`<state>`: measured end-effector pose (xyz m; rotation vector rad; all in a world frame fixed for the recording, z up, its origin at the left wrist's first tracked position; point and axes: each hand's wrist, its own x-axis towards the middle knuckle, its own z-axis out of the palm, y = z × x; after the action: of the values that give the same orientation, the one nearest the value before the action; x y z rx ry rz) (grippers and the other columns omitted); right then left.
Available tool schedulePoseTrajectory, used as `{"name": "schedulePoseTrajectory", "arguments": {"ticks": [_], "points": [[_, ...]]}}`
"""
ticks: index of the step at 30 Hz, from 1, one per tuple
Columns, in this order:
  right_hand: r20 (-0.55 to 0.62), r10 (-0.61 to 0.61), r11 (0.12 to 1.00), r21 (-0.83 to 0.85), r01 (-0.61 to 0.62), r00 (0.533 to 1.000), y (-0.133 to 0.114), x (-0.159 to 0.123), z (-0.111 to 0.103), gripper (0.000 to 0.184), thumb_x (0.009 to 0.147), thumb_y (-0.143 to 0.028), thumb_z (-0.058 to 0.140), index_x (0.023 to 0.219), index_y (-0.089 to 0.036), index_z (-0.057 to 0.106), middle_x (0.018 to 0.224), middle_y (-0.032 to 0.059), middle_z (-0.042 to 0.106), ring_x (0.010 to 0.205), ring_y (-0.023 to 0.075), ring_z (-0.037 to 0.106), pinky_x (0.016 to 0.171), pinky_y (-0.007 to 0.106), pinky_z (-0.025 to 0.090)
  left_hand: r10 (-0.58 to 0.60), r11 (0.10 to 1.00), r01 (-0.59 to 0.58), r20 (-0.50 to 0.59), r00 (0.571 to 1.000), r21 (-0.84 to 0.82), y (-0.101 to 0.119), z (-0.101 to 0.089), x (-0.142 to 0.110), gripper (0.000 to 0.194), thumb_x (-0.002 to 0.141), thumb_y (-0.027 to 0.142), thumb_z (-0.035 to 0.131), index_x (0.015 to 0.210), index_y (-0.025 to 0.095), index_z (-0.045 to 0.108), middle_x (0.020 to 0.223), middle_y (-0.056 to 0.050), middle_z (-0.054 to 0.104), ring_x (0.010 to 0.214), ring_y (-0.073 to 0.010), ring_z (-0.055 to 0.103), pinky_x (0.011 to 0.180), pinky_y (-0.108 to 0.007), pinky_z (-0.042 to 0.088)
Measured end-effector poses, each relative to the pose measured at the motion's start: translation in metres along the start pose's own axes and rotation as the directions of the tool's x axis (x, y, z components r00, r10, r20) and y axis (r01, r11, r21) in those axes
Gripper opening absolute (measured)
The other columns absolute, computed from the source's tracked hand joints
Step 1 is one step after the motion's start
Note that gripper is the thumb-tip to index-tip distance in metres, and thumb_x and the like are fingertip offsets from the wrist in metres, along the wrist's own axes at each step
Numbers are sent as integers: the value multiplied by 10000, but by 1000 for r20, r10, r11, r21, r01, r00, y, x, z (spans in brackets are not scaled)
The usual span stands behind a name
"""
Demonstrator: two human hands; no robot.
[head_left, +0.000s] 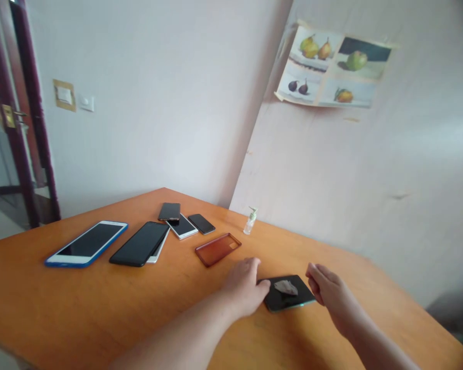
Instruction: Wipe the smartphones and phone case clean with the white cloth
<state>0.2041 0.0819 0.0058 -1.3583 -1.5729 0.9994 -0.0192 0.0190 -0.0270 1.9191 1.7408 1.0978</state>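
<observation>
A dark phone (305,294) lies flat on the table in front of me, with a crumpled greyish wipe or cloth (286,288) on its screen. My left hand (245,289) is at the phone's left edge, its thumb over the near corner and apart from the fingers. At the right edge, my right hand (330,288) has its fingers curled closed; whatever they may hold is hidden. A reddish-brown translucent phone case (218,250) lies beyond my left hand. Behind it stands a small clear pump bottle (250,223) with a pale green top.
Several phones lie to the left, among them a white phone in a blue case (92,241) and a black phone (141,244) overlapping a white one. A black phone (170,211) partly covers another white phone (182,226). The wooden table (61,303) meets walls behind.
</observation>
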Motion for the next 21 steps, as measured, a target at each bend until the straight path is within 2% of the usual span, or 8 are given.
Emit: {"name": "schedulePoseTrajectory", "arguments": {"ticks": [3, 5, 8, 11, 13, 14, 18, 21], "points": [[-36, 98, 990, 107, -94, 995, 8, -28, -12, 478, 805, -652, 558, 648, -221, 424, 516, -85, 295, 452, 83, 251, 433, 218, 176, -6, 1000, 6, 8, 1000, -12, -3, -1, 3, 376, 823, 360, 553, 1166, 205, 570, 1114, -88, 655, 1079, -254, 587, 932, -353, 449], [-46, 109, 974, 202, -98, 993, 9, -37, -13, 511, 788, -659, 589, 629, -228, 367, 523, -88, 278, 453, 81, 227, 435, 221, 163, 3, 1000, -2, 13, 1000, -29, -4, -2, 5, 338, 822, 357, 568, 1124, 207, 584, 1104, -80, 660, 1069, -242, 597, 916, -336, 459], [-52, 28, 962, 273, -12, 998, 7, -39, -9, 532, 819, -662, 558, 587, -224, 366, 481, -79, 296, 440, 84, 243, 432, 230, 195, -7, 998, 8, 18, 1000, -54, -5, -3, 6, 315, 823, 355, 581, 1100, 207, 596, 1099, -72, 671, 1056, -227, 611, 904, -317, 467], [-9, -81, 953, 291, 80, 997, 6, -34, -6, 538, 880, -678, 441, 652, -200, 537, 509, -20, 473, 471, 114, 403, 463, 244, 316, -38, 997, 38, 13, 999, -61, -5, -3, 7, 339, 837, 367, 573, 1130, 197, 596, 1100, -75, 678, 1059, -221, 618, 907, -315, 467], [11, -132, 958, 257, 125, 991, 10, -29, -4, 563, 889, -689, 403, 776, -185, 625, 657, 37, 613, 586, 153, 538, 538, 264, 408, -38, 998, 38, 8, 999, -52, -6, -2, 7, 359, 846, 383, 567, 1147, 190, 596, 1103, -80, 680, 1062, -223, 621, 915, -322, 465], [10, -161, 967, 202, 156, 987, 13, -26, -4, 570, 886, -692, 406, 806, -180, 642, 704, 51, 638, 632, 167, 569, 573, 272, 431, -32, 998, 33, 4, 999, -45, -7, -2, 7, 364, 850, 393, 563, 1149, 188, 598, 1101, -82, 682, 1062, -225, 623, 920, -327, 464], [-24, -284, 955, -95, 280, 959, 29, -13, -2, 512, 900, -631, 436, 844, -176, 663, 583, 10, 563, 575, 168, 540, 577, 280, 429, -7, 1000, 7, -8, 1000, -25, -9, -2, 8, 370, 867, 421, 543, 1149, 190, 599, 1098, -80, 685, 1068, -221, 626, 936, -329, 463], [-47, -338, 933, -151, 328, 940, 36, -9, -1, 461, 935, -533, 415, 1111, -173, 644, 654, 16, 616, 629, 186, 584, 623, 295, 473, 2, 1000, -2, 4, 1000, -22, -9, -3, 7, 362, 863, 426, 553, 1137, 194, 599, 1114, -80, 684, 1076, -218, 626, 946, -327, 464]]}}
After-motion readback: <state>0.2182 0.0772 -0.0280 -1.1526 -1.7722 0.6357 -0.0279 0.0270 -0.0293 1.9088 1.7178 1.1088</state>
